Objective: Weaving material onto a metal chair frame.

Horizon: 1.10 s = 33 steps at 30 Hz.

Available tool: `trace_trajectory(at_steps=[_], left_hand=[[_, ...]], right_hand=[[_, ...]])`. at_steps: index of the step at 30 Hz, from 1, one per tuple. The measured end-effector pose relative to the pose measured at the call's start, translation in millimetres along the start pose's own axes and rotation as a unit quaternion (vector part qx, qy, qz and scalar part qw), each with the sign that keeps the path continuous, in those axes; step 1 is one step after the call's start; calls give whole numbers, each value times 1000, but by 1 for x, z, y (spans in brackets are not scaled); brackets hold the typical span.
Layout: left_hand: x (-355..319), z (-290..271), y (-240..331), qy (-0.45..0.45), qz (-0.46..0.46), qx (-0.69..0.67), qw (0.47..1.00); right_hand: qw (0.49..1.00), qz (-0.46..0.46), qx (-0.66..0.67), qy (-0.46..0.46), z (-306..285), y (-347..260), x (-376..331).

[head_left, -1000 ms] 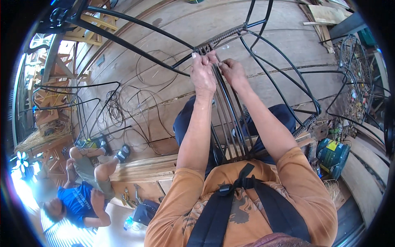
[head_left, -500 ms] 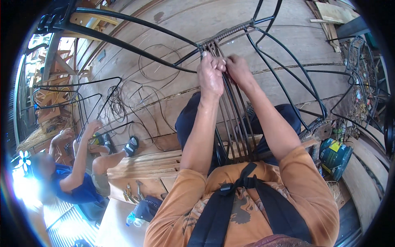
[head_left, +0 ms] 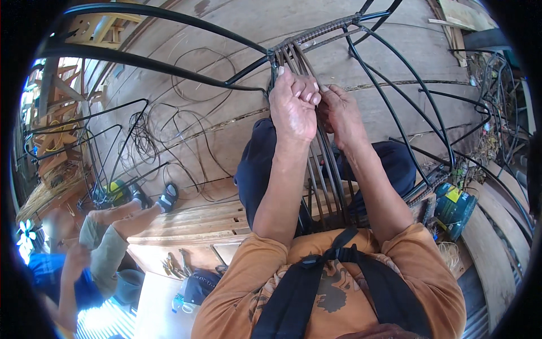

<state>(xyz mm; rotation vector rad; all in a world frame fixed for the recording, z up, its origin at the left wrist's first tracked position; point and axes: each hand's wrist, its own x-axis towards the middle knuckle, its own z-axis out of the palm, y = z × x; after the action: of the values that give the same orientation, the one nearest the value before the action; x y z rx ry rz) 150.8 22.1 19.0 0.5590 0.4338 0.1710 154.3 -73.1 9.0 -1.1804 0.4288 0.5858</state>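
A black metal wire frame [head_left: 169, 62] with curved rods stands in front of me. Dark flat rattan strands [head_left: 323, 169] run from its top bar down between my knees. My left hand [head_left: 293, 107] is closed around the strands just below the wrapped top bar [head_left: 327, 29]. My right hand [head_left: 340, 116] pinches the same bundle right beside it, fingers touching my left hand. Both forearms reach up from my orange shirt.
Loose dark strand coils [head_left: 169, 135] lie on the wooden plank floor [head_left: 237, 22]. Another person [head_left: 107, 226] in sandals sits at lower left on a wooden bench [head_left: 186, 223]. More black frames [head_left: 73, 141] stand left and right. A blue-green power tool [head_left: 454, 206] sits at right.
Both hands have slid down from the top bar along the strands, staying together. The person at lower left has shifted, stretching legs toward the frames.
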Motion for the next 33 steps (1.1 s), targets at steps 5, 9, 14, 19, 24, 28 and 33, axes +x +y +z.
trace_trajectory(at_steps=[5,9,14,19,24,28,33], left_hand=[[-7,-1,-1,13,-6,22,1000],[-15,-1,2,13,-17,20,1000],[-20,0,-2,16,-36,49,998],[-16,0,-5,32,-32,149,988],[-13,15,0,-2,-5,215,977],[-16,18,6,2,-6,229,973],[-12,15,5,-7,-10,210,978]], right_hand=[[987,-88,-107,76,10,7,18],[987,-76,-118,74,15,1,20],[994,-58,-82,48,16,-9,24],[991,-8,-125,-45,-9,4,33],[915,-34,-367,-167,-57,-12,-45],[829,73,-489,-263,-102,-2,-107],[802,-15,-539,-258,-121,22,-153]])
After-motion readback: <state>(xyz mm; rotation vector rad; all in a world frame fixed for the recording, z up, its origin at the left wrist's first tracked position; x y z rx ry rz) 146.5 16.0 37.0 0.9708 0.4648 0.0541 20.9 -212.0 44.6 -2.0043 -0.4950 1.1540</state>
